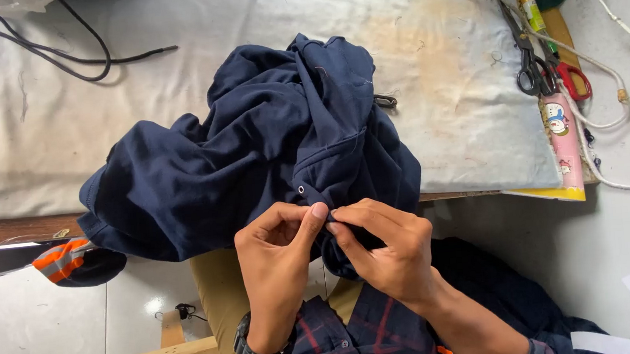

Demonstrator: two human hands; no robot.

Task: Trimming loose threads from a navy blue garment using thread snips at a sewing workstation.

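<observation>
1. The navy garment [252, 152] is bunched, so its folds hide most of its own shape; its lower edge disappears behind the left hand [277, 260] and right hand [390, 254].
2. What the fingertips [320, 211] pinch is too small to tell.
3. The black cable [53, 48] runs off the top edge at the padded table's [438, 113] far left corner.
4. The scissors [532, 59] partly cover a red-handled tool [576, 78].
5. The white cord [607, 125] leaves by the right edge.
6. Both forearms are cut off at the bottom.

Matt navy cloth garment [252, 152] lies on a stained, rough cloth-covered table [433, 45] with metal scissors [529, 59].
</observation>
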